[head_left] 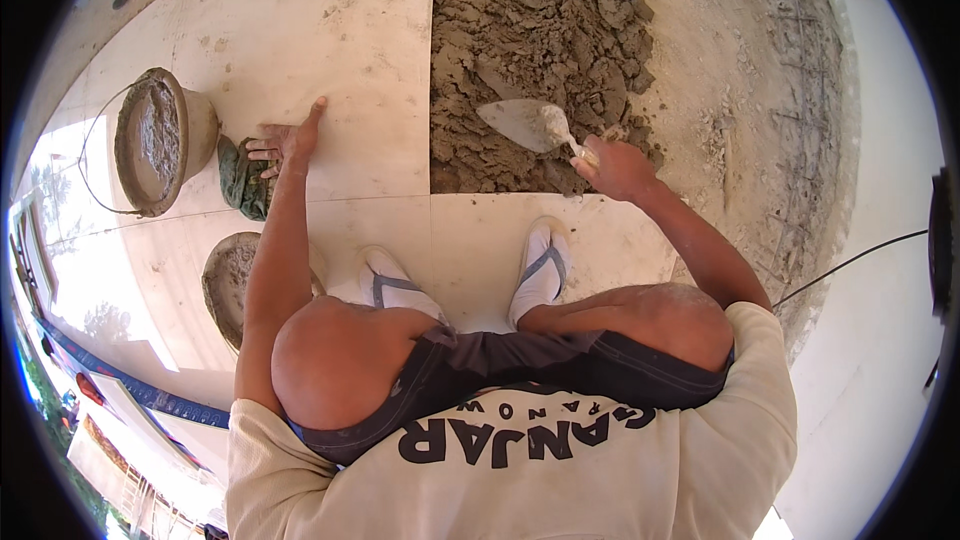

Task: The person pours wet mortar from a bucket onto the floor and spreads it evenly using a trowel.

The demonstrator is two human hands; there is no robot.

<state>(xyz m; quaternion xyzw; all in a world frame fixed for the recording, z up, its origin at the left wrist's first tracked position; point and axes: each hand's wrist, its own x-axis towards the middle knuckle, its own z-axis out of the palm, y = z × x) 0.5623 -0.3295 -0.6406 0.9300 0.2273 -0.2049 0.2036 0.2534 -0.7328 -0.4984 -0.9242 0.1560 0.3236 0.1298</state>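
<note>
Floor [372, 145]: splayed left hand [291, 143], trowel [520, 125] in right [618, 170]

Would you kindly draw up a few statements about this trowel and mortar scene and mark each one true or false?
1. The right grip holds a trowel. True.
2. The left grip is clenched into a fist. False: it is open, thumb out, by the dark green cloth.
3. A bucket stands left of the left grip. True.
4. The trowel's blade is inside that bucket. False: it is at the mortar.
</note>
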